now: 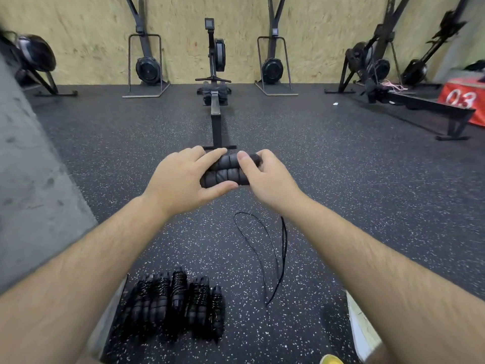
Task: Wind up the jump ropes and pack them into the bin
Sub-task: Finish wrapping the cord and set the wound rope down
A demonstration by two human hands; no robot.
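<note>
Handles: two ribbed black foam handles (pixel 225 170) lie side by side with their long sides touching, held level in the air in front of the person, above the floor.
Left hand: the left hand (pixel 181 177) grips the pair from the left end, its fingers (pixel 210 156) laid over the upper handle and the thumb pressed under the lower one.
Right hand: the right hand (pixel 265 179) clamps the right end, thumb laid across the front of both handles; its other fingers curl behind them, out of view.
Cord: a thin black cord (pixel 284 240) drops from below the right wrist to the floor, where it lies in a long narrow loop just left of the hanging strand.
Wound ropes: a row of wound black jump ropes (pixel 178 303), each with cord coiled round paired handles, lies packed close together low in the view between the two forearms, well apart from the held handles.
Bin: a pale grey edge (pixel 110 319) runs just left of the row and a white edge (pixel 362 332) shows at the lower right; I cannot tell whether either belongs to a bin.
Floor: black rubber floor with white flecks (pixel 131 153).
Background: a black rowing machine (pixel 215 109) stands straight ahead, rail pointing toward the hands; a plywood wall (pixel 78 35) lies behind it, a red box marked 03 (pixel 462 101) at the right, a grey concrete column (pixel 26 179) at the left.
</note>
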